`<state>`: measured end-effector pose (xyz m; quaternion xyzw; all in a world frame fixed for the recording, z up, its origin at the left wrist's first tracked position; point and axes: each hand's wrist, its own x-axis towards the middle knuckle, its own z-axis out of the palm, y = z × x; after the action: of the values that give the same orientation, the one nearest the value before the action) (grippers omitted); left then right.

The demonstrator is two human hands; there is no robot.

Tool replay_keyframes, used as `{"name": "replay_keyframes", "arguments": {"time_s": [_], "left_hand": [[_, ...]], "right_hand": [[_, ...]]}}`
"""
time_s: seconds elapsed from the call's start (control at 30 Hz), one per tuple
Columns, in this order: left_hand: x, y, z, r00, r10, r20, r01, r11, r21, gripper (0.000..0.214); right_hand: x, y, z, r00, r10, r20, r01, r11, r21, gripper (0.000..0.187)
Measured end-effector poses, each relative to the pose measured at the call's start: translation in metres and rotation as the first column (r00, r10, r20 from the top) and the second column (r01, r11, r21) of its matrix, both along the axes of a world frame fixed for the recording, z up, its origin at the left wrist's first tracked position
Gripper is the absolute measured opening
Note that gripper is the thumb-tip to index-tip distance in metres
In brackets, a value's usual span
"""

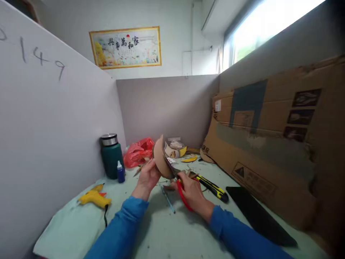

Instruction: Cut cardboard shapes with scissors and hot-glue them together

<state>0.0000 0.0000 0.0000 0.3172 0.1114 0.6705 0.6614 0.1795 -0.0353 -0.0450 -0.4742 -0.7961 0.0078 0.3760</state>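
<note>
My left hand [148,177] grips a curved piece of cardboard [161,158] and holds it up above the table. In my right hand [191,190] is a pair of red-handled scissors [183,197], its blades at the lower right edge of the cardboard. How far the blades are apart is hard to make out. Below the hands a light blue pen-like tool [168,199] lies on the table. Just right of the scissors rests a black and yellow utility knife [212,187]. Small scraps are scattered around it.
A yellow glue gun [94,198] lies at left, near a green bottle [111,158] and a small blue bottle [120,173]. Behind are a red plastic bag [138,153] and yellow cut pieces [189,159]. Large cardboard [253,151] leans at right beside a black strip [258,216].
</note>
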Motion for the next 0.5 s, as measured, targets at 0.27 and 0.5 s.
{"name": "replay_keyframes", "arguments": {"time_s": [0.27,0.5], "left_hand": [[-0.0003,0.0015,-0.0035,0.999,-0.038,-0.008,0.039,0.999,0.037,0.017],[-0.0009,0.0021,-0.0044,0.999,-0.039,0.005,0.038,0.998,0.052,0.018]], "right_hand": [[-0.0005,0.0035,-0.0033,1.0,-0.01,-0.015,0.01,1.0,0.009,0.028],[-0.0011,0.0061,-0.0074,0.998,0.011,-0.058,-0.011,1.0,0.013,0.028]]}}
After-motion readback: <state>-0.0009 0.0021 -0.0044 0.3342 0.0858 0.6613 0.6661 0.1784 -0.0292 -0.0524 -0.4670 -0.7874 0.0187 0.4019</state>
